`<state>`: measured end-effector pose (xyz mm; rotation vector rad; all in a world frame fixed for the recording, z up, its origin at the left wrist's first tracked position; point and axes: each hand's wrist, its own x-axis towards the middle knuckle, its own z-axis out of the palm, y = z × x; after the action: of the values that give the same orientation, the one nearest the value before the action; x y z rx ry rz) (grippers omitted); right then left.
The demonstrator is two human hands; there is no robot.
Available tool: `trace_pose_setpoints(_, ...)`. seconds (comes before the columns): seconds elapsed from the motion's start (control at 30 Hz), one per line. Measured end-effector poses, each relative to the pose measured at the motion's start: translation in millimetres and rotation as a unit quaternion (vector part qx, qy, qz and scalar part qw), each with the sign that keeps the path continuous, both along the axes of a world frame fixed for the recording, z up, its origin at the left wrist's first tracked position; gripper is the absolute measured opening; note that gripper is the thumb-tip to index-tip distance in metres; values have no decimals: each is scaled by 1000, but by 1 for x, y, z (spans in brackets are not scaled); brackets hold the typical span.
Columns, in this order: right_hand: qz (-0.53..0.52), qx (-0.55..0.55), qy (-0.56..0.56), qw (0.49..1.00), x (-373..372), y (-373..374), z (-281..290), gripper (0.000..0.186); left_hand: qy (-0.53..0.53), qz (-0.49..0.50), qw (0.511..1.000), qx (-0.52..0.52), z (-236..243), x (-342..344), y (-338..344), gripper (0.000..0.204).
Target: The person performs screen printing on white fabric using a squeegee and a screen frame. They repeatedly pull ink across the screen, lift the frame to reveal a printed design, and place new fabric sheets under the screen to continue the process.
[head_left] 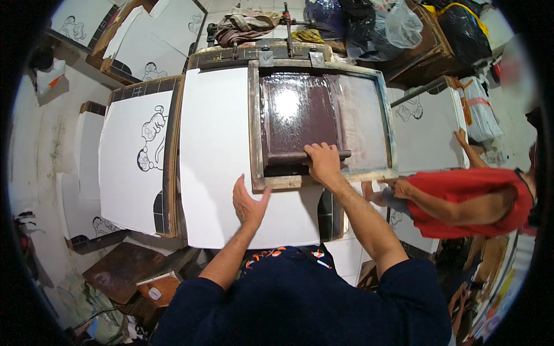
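A screen-printing frame lies over a white sheet on the board before me, clamped along its far edge. Glossy dark maroon ink covers the left part of its mesh, and the right part is pale. My right hand grips the wooden handle of a squeegee lying crosswise near the frame's near edge. My left hand is open beside the frame's lower-left corner, fingers apart, thumb close to the wood; whether it touches is hard to tell.
Boards with printed cartoon sheets flank me on both sides. A co-worker in red stands at the right, holding a board. Plastic bags and rags lie at the back. A wooden box is at the lower left.
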<state>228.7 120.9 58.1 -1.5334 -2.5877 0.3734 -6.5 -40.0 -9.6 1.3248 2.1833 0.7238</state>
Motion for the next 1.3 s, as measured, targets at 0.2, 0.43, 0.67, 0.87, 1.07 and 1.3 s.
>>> trace_pose_setpoints(0.2, -20, 135, 19, 990, -26, 142, -5, 44, 142, -142, 975, 99, -12, -1, 18, 121)
trace_pose_setpoints(0.43, -39, 235, 17, 971, -62, 267, -40, 36, 162, -161, 971, 77, -15, 0, 14, 123)
trace_pose_setpoints(0.67, -24, 171, -6, 985, -45, 230, -27, 52, 183, -165, 964, 102, -18, 3, 18, 124)
trace_pose_setpoints(0.87, -40, 86, -38, 995, -17, 87, -13, 54, 156, -166, 969, 93, -19, 4, 18, 118)
trace_pose_setpoints(1.07, -51, 38, -12, 998, -4, -41, -2, 60, 137, -163, 973, 94, -19, 2, 18, 117)
trace_pose_setpoints(1.3, -44, 61, 17, 997, 1, -49, -9, 52, 88, -147, 982, 80, -17, 5, 22, 114)
